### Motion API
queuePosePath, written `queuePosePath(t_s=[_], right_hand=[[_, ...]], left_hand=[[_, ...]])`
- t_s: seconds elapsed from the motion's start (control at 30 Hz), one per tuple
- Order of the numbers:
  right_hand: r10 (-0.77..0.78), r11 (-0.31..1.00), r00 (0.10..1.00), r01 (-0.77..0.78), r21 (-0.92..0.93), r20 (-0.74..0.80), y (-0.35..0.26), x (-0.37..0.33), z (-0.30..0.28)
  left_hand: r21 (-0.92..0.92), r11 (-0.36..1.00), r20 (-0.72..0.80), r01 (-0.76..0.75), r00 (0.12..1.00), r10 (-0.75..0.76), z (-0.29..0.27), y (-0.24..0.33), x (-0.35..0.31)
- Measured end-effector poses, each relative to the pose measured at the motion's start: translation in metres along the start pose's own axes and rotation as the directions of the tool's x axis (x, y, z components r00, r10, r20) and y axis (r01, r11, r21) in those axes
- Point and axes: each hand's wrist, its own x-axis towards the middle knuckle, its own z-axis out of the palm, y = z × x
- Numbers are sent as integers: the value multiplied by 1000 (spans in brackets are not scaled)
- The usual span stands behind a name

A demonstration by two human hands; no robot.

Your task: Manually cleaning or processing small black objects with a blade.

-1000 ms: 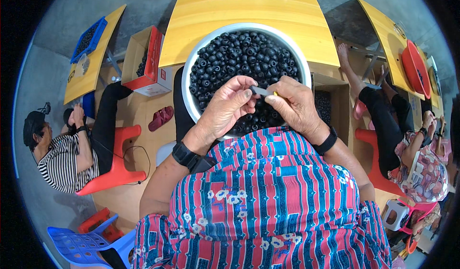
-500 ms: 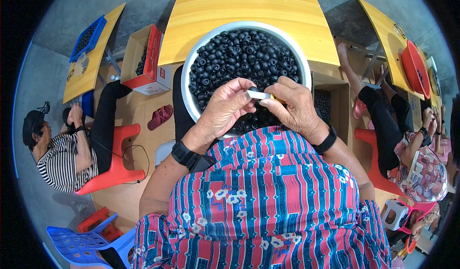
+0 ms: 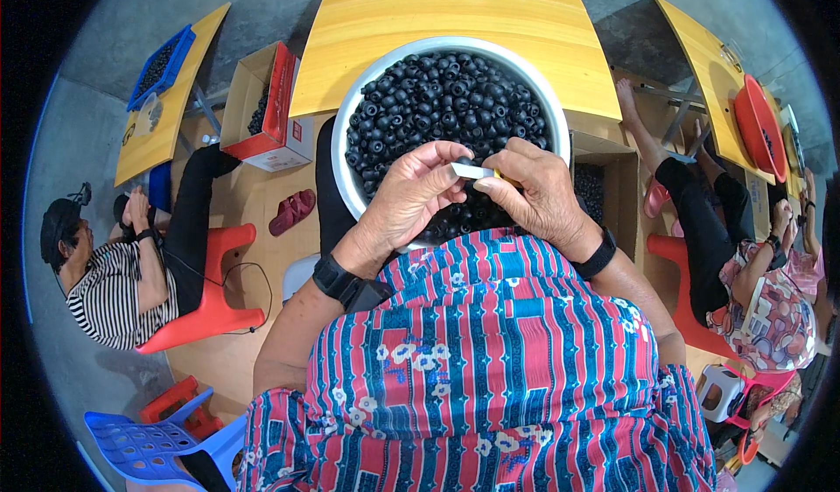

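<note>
A large white bowl (image 3: 343,133) full of small round black fruits (image 3: 442,98) rests on my lap against a yellow table (image 3: 455,19). Over the bowl's near side, my left hand (image 3: 411,196) curls its fingers around one black fruit held at the fingertips. My right hand (image 3: 534,196) grips a small knife with a short silver blade (image 3: 470,171) pointing left at that fruit. Both hands meet at the blade. Black bands sit on both wrists.
At left, a person in a striped shirt sits on a red chair (image 3: 210,304) by a red-trimmed cardboard box (image 3: 271,111) and a blue crate (image 3: 157,67). At right, another person sits by a red basin (image 3: 759,129). A blue chair (image 3: 149,444) stands at lower left.
The hands stay together over the bowl. The knife blade has shifted slightly against the fruit in my left fingers; nothing else moved.
</note>
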Motion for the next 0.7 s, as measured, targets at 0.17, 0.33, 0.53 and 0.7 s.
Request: queuePosePath(t_s=[0.17, 0.33, 0.53, 0.7], right_hand=[[13, 1000, 1000, -13, 9, 5, -1, 1, 0], [14, 1000, 1000, -14, 23, 3, 0, 0, 1], [11, 999, 1000, -12, 47, 7, 2, 0, 1], [13, 999, 1000, -13, 36, 11, 2, -1, 0]], left_hand=[[-17, 1000, -2, 12, 1000, -12, -1, -1, 0], [-83, 996, 75, 17, 997, -11, -7, -2, 1], [-25, 1000, 26, 12, 1000, -12, -3, -2, 0], [-78, 997, 48, 16, 999, -13, -4, -3, 0]])
